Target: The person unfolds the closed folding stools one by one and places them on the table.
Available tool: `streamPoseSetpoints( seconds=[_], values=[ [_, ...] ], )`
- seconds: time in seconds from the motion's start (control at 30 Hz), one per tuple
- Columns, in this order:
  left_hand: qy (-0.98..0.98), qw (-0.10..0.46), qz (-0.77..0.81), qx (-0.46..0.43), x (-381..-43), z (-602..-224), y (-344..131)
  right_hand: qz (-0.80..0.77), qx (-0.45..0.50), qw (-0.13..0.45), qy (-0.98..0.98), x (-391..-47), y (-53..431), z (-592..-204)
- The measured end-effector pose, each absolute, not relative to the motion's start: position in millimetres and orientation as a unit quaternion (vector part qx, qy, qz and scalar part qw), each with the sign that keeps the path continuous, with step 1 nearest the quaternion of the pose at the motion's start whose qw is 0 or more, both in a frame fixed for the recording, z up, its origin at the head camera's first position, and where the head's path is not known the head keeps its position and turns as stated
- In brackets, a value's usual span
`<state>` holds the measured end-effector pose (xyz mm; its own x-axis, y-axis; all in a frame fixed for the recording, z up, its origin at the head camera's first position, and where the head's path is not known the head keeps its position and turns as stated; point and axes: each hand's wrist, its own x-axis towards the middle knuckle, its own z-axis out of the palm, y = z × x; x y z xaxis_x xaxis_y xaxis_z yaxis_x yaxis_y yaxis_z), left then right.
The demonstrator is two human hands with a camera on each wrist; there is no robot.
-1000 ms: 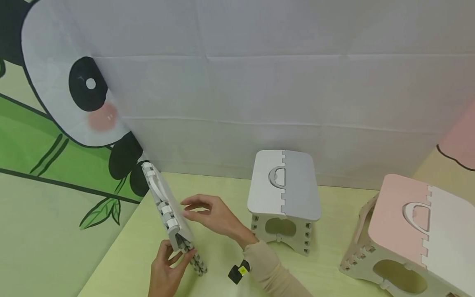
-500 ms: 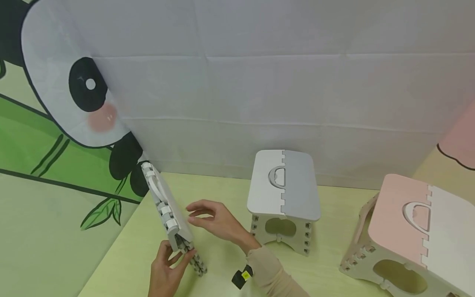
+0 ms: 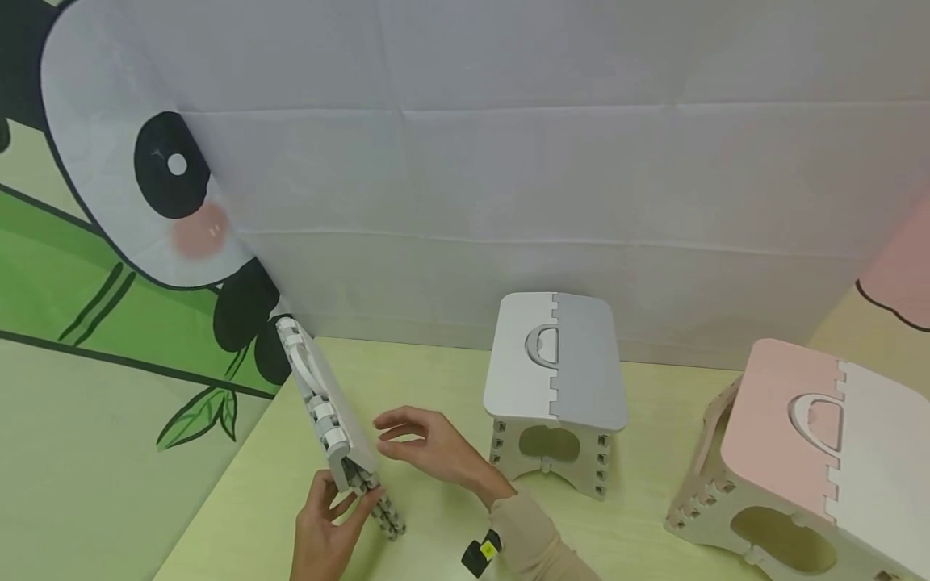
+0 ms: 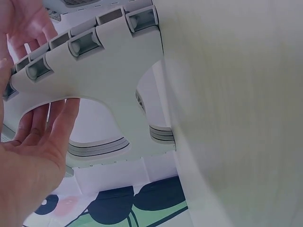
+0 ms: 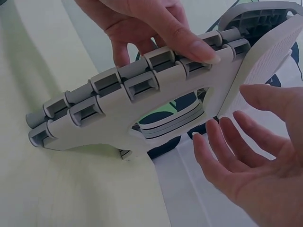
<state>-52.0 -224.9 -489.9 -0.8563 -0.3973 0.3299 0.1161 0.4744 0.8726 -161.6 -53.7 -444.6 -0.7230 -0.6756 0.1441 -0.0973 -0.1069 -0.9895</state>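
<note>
A folded white-and-grey folding stool (image 3: 330,403) stands on edge at the left of the table in the head view. My left hand (image 3: 327,520) grips its near end: in the right wrist view the thumb lies on the hinge row, and in the left wrist view the fingers (image 4: 40,125) pass through the leg panel's cutout. Just right of the stool, my right hand (image 3: 429,444) hovers with bent, spread fingers and nothing in them. The right wrist view shows those fingertips (image 5: 213,137) close beside the seat panel (image 5: 265,56), apart from it.
An unfolded white-and-grey stool (image 3: 555,359) stands on the pale yellow-green table (image 3: 421,532) near the back. Farther right is an unfolded pink-and-white stool (image 3: 792,436). A pale wall sheet (image 3: 465,177) rises behind, with a panda mural (image 3: 131,153) at the left.
My right hand has drawn away from the folded stool, moving right and slightly toward me. The left hand and the stools have stayed in place.
</note>
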Motion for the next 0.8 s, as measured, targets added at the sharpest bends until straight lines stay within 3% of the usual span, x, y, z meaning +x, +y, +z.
streamPoseSetpoints(
  seconds=[0.8],
  values=[
    [-0.823,0.258,-0.5,0.077,-53,-493,-227,-0.674,-0.341,0.262,0.6,-155,-56,-476]
  ],
)
